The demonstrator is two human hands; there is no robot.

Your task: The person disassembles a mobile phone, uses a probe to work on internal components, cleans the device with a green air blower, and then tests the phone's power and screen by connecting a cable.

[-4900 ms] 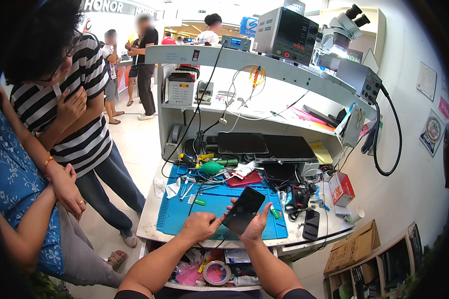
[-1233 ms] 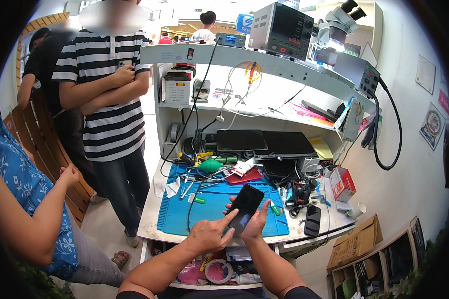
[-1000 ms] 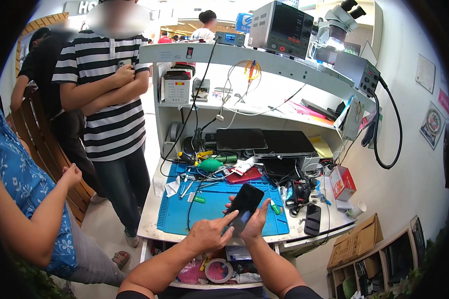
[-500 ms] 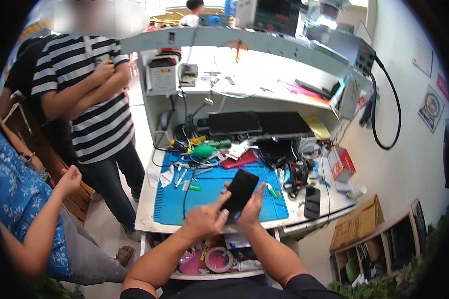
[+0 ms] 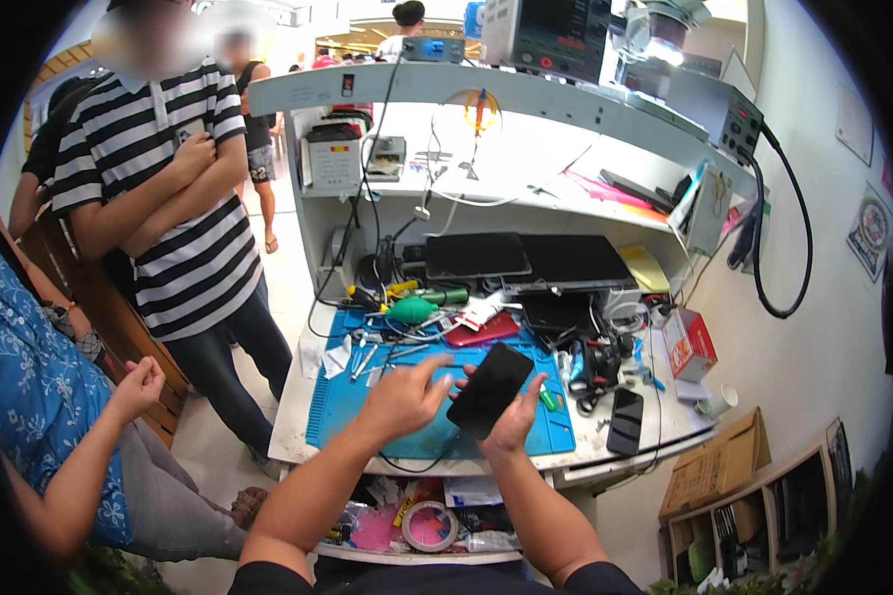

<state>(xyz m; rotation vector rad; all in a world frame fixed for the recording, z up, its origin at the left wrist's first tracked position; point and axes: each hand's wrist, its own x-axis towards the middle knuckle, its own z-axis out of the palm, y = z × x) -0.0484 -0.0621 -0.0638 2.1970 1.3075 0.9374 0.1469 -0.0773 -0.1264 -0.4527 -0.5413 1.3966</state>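
Observation:
A black smartphone (image 5: 490,395) with a dark screen rests tilted in my right hand (image 5: 512,424), its fingers and thumb round the edges. To the left of it hovers my left hand (image 5: 405,399), holding nothing. Its index finger is stretched out toward the phone's upper left edge, and the other fingers are partly curled. Both hands are over a blue repair mat (image 5: 342,415) on the bench. A small green-labelled piece (image 5: 548,399) lies on the mat just beyond my right thumb.
Tweezers and screwdrivers, a green air blower (image 5: 411,310) and a red phone case (image 5: 482,329) litter the mat's far side. Another dark phone (image 5: 624,421) lies to the right. Below, an open drawer holds a tape roll (image 5: 430,526). People stand at left, one in a striped shirt (image 5: 184,213).
My left hand has come away from the phone, moving slightly up and left. The phone stays in my right hand, a little farther right in view. The whole view has shifted slightly.

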